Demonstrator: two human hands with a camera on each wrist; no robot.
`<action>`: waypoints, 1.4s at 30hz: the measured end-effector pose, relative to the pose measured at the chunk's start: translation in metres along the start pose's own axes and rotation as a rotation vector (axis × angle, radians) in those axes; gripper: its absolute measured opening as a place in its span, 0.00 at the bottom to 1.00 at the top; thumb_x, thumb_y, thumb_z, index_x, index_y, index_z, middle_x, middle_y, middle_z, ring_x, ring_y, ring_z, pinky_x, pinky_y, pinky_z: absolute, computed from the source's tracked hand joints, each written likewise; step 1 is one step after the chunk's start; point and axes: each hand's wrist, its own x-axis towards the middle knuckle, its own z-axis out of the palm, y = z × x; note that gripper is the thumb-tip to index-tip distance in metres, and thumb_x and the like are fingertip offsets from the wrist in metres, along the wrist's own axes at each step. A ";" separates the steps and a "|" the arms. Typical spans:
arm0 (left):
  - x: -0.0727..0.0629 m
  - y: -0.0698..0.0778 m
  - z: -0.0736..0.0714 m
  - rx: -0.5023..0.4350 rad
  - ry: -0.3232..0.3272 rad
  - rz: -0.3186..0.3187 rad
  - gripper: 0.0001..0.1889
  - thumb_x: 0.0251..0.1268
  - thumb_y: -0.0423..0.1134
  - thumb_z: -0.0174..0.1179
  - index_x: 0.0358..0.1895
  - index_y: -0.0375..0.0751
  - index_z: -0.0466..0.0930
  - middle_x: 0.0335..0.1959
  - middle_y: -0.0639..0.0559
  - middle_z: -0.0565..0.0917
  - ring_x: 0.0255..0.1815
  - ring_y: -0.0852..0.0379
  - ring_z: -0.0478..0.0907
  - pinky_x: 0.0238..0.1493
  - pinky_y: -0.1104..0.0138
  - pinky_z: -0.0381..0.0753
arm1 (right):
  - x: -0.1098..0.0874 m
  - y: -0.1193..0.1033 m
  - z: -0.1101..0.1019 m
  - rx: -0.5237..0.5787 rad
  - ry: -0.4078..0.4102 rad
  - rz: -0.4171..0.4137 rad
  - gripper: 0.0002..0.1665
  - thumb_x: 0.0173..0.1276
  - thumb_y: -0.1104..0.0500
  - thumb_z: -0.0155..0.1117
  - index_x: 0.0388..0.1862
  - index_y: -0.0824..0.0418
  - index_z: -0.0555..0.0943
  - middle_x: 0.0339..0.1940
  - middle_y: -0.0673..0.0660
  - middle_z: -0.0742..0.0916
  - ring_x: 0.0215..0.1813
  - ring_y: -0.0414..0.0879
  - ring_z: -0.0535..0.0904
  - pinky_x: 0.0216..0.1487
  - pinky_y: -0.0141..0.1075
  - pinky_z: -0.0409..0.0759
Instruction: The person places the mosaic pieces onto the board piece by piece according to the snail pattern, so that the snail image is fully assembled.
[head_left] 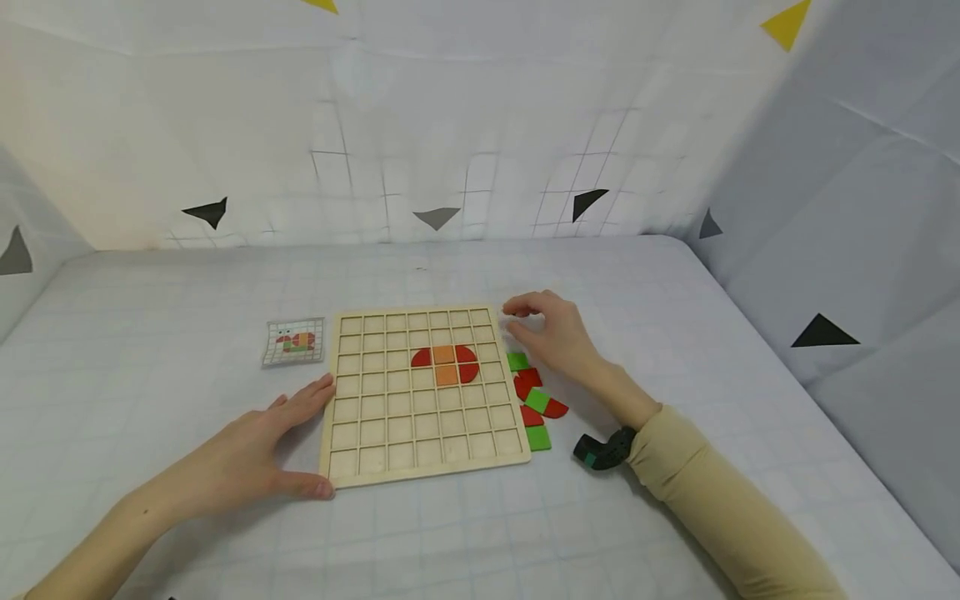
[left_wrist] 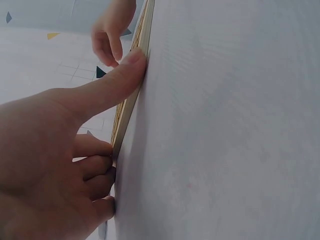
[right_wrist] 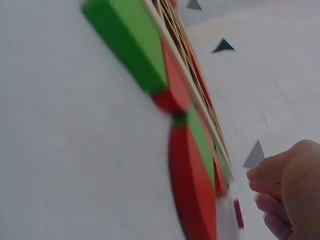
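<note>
A square wooden grid board (head_left: 431, 425) lies on the table, with two orange squares (head_left: 445, 365) and several red rounded pieces (head_left: 467, 364) set in its cells. My left hand (head_left: 251, 454) rests at the board's left side, fingers and thumb spread and touching its edge. My right hand (head_left: 555, 333) hovers by the board's far right corner, thumb and fingers bent with a gap between them; I see nothing held. In the right wrist view a small red piece (right_wrist: 238, 213) lies below its fingertips. Loose green pieces (head_left: 538, 438) and red pieces lie along the right edge.
A small picture card (head_left: 294, 342) with a coloured figure on a grid lies left of the board. A black device (head_left: 603, 450) is on my right wrist. White cloth walls (head_left: 480, 125) with dark and yellow triangles stand behind and to the right.
</note>
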 end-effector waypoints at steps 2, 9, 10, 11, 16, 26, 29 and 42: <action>0.000 -0.001 0.000 0.000 0.001 0.006 0.62 0.39 0.77 0.66 0.79 0.49 0.57 0.81 0.52 0.56 0.72 0.21 0.57 0.67 0.30 0.58 | 0.000 0.008 -0.006 -0.014 0.009 0.063 0.12 0.66 0.64 0.70 0.48 0.61 0.86 0.43 0.56 0.88 0.48 0.50 0.80 0.53 0.48 0.81; -0.001 -0.001 0.000 -0.004 0.001 0.010 0.62 0.39 0.77 0.66 0.79 0.48 0.57 0.81 0.51 0.56 0.72 0.21 0.57 0.67 0.31 0.58 | 0.000 0.022 -0.012 -0.046 -0.042 0.174 0.16 0.68 0.63 0.67 0.55 0.59 0.84 0.48 0.56 0.88 0.50 0.51 0.80 0.53 0.47 0.80; -0.001 -0.001 -0.001 -0.003 0.000 0.006 0.62 0.39 0.77 0.66 0.79 0.48 0.57 0.81 0.51 0.56 0.72 0.20 0.56 0.67 0.31 0.58 | 0.000 0.023 -0.012 -0.049 -0.047 0.176 0.16 0.68 0.62 0.68 0.55 0.59 0.84 0.48 0.56 0.88 0.50 0.51 0.80 0.53 0.47 0.80; -0.002 0.000 -0.001 -0.003 -0.001 0.003 0.62 0.39 0.77 0.66 0.79 0.49 0.57 0.81 0.52 0.56 0.72 0.20 0.56 0.67 0.31 0.58 | 0.000 0.023 -0.011 -0.050 -0.049 0.174 0.16 0.68 0.62 0.68 0.54 0.59 0.85 0.48 0.55 0.88 0.50 0.51 0.80 0.53 0.46 0.80; -0.003 0.001 -0.002 0.000 -0.002 -0.003 0.62 0.38 0.78 0.65 0.79 0.50 0.57 0.81 0.53 0.55 0.73 0.21 0.56 0.67 0.31 0.58 | 0.000 0.025 -0.010 -0.047 -0.030 0.155 0.13 0.66 0.63 0.70 0.50 0.60 0.85 0.45 0.56 0.88 0.49 0.50 0.80 0.52 0.45 0.81; -0.003 0.002 -0.002 -0.006 -0.006 -0.020 0.62 0.38 0.77 0.66 0.79 0.52 0.56 0.81 0.55 0.55 0.73 0.21 0.56 0.67 0.30 0.58 | -0.001 0.027 -0.010 -0.061 -0.024 0.143 0.16 0.63 0.61 0.73 0.50 0.63 0.85 0.42 0.57 0.87 0.46 0.50 0.80 0.48 0.43 0.80; -0.003 0.002 -0.002 -0.008 -0.008 -0.019 0.62 0.38 0.78 0.66 0.79 0.52 0.56 0.81 0.55 0.55 0.73 0.20 0.55 0.67 0.30 0.57 | -0.001 0.028 -0.010 -0.060 -0.021 0.138 0.16 0.63 0.61 0.73 0.50 0.62 0.85 0.43 0.57 0.88 0.46 0.49 0.80 0.48 0.43 0.80; -0.002 0.002 -0.002 -0.003 -0.010 -0.016 0.62 0.39 0.78 0.65 0.80 0.52 0.56 0.82 0.55 0.54 0.73 0.20 0.55 0.67 0.30 0.58 | -0.003 0.027 -0.012 -0.058 -0.021 0.137 0.14 0.63 0.63 0.72 0.49 0.60 0.86 0.45 0.56 0.88 0.49 0.50 0.82 0.49 0.45 0.81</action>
